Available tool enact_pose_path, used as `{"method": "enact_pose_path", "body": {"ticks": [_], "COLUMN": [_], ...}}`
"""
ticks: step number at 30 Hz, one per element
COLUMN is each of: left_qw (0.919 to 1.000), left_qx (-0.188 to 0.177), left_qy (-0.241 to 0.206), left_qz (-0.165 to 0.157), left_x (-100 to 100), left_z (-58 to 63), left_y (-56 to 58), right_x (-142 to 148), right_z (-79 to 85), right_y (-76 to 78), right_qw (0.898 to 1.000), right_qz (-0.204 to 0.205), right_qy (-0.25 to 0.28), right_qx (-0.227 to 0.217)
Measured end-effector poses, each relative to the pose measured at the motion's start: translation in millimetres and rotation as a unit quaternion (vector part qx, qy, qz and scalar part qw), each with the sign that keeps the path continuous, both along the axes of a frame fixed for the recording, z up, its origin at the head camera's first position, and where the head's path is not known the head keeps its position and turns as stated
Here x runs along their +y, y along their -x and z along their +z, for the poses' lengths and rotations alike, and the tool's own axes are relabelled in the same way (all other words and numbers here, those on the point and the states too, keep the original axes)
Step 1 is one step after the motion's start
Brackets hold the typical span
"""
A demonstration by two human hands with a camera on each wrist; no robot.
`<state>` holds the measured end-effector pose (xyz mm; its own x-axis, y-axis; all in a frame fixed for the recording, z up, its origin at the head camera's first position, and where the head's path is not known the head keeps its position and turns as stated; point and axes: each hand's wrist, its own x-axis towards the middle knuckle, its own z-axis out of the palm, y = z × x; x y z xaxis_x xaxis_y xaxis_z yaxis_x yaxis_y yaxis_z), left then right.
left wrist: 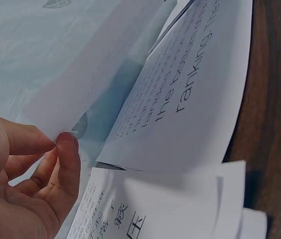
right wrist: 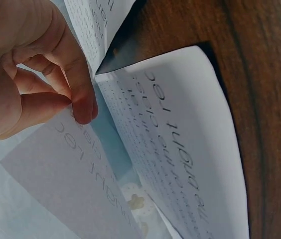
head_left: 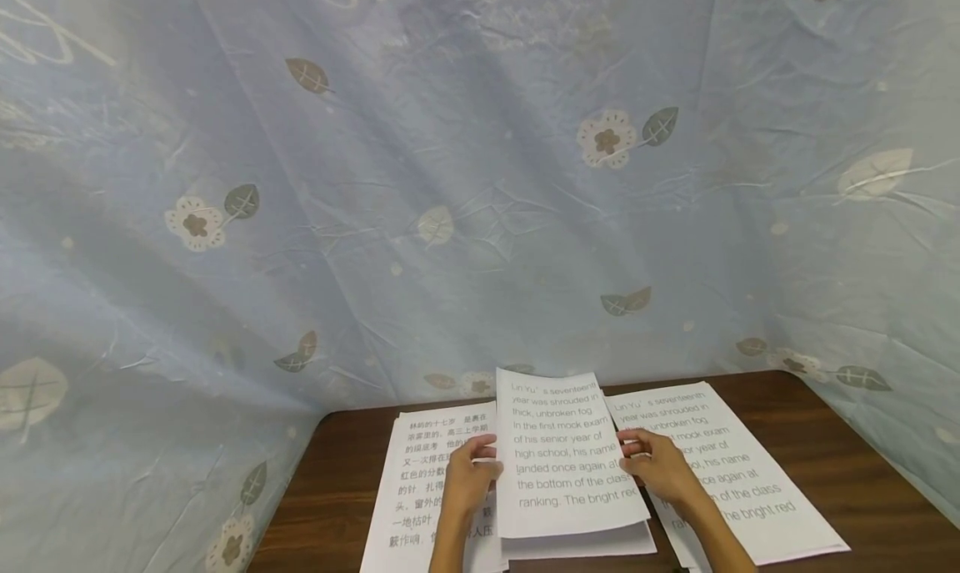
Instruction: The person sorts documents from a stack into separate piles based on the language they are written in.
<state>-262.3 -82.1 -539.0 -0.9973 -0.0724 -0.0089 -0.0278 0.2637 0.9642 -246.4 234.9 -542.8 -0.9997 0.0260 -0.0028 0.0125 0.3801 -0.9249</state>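
Between both hands, a white printed sheet [head_left: 562, 464] with large English text is held up over the middle of the table. The left hand [head_left: 468, 485] pinches its left edge between thumb and fingers, as the left wrist view confirms on the raised sheet [left wrist: 90, 74]. At the opposite edge, the right hand [head_left: 663, 466] pinches the paper, thumb against fingertips; its wrist view shows the raised sheet's corner [right wrist: 66, 169]. Below the raised sheet lies another English-printed sheet [right wrist: 200, 149], a gap showing between them.
Left of the held sheet lies a pile of pages with Chinese text [head_left: 408, 494], its edges uneven. English-printed pages [head_left: 780, 515] lie slanted on the right. The dark wooden table [head_left: 307, 515] backs onto a blue leaf-and-flower patterned cloth [head_left: 487, 181].
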Motion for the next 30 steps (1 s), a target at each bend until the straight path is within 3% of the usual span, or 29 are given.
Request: {"method": "enact_pose_path", "body": {"ticks": [14,30], "left_qw": [0.9995,0.9984], "left_qx": [0.020,0.022], "left_qy": [-0.022,-0.051], "left_qz": [-0.011,-0.013], "left_x": [13,54], "left_z": [9.1,1.4], "left_y": [-5.2,-12.2], "right_x": [15,53], "right_z": [11.1,11.7], "right_y": [-5.6,-9.1], "right_qw": [1.000,0.999], "right_qz": [0.008,0.019], "right_qy": [-0.012,-0.043], "right_qx": [0.004,0.005]}}
